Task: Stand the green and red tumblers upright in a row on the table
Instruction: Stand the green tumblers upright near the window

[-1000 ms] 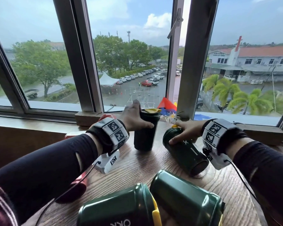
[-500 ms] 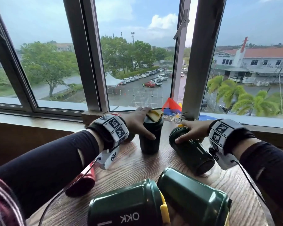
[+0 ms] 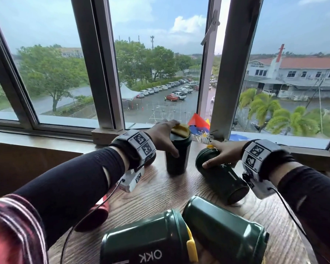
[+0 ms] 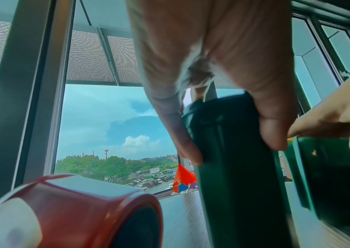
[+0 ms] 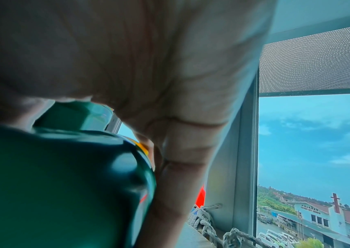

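My left hand (image 3: pixel 168 137) grips an upright dark green tumbler (image 3: pixel 177 159) with a yellow lid near the window sill. Its fingers reach over the lid and its thumb presses the side. The left wrist view shows the fingers (image 4: pixel 273 127) wrapped round this tumbler (image 4: pixel 233 176). My right hand (image 3: pixel 217 155) clasps the lid end of a green tumbler (image 3: pixel 225 180) lying on its side to the right, seen close in the right wrist view (image 5: pixel 63 184). Two more green tumblers (image 3: pixel 147 242) (image 3: pixel 225 231) lie at the front. A red tumbler (image 3: pixel 95 218) lies under my left forearm.
The wooden table (image 3: pixel 160 189) ends at the sill (image 3: pixel 46 141) below the window frame (image 3: pixel 101 63). A second red tumbler (image 4: pixel 80 213) lies just left of my left wrist. A knotted cord (image 3: pixel 204 139) lies on the sill behind the green tumblers.
My left hand keeps its hold on the upright green tumbler and its fingers now sit further over the lid. My right hand stays on the lying tumbler. The head view has shifted slightly.
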